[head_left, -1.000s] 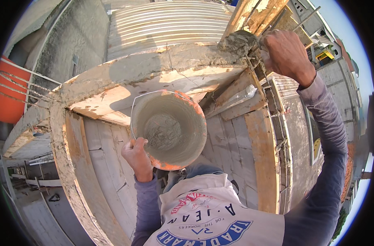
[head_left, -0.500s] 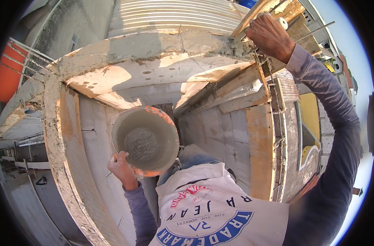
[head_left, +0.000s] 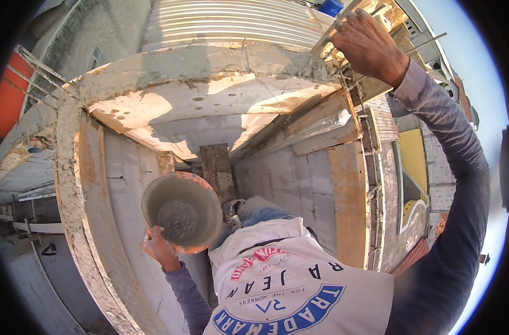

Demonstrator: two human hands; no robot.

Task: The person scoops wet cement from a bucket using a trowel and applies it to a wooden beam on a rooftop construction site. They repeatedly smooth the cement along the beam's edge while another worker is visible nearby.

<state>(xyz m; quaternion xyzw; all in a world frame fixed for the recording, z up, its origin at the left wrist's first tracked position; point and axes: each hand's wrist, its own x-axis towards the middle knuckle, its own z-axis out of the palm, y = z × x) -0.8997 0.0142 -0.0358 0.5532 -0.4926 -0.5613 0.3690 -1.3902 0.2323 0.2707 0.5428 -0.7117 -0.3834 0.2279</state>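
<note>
Just this side of the concrete beam (head_left: 232, 61), below its left half: bucket (head_left: 208, 209) with orange smears, mouth up, grey wet mortar (head_left: 179, 219) low inside. Left hand (head_left: 160, 249) has its fingers clenched over the bucket's rim on the side away from the beam, likely so the mouth faces up and the mix doesn't slop. Right hand (head_left: 372, 50) is raised at the beam's right end, fingers curled tight, looks like round a pale handle (head_left: 384, 21) whose butt shows past the hand; rest of that tool is hidden, can't tell its type. Split grip presumably leaves that arm free over the beam. Timber board (head_left: 346, 206) stands nearside of the beam's right end, probably formwork; rebar (head_left: 427, 42) pokes out beyond that end
</note>
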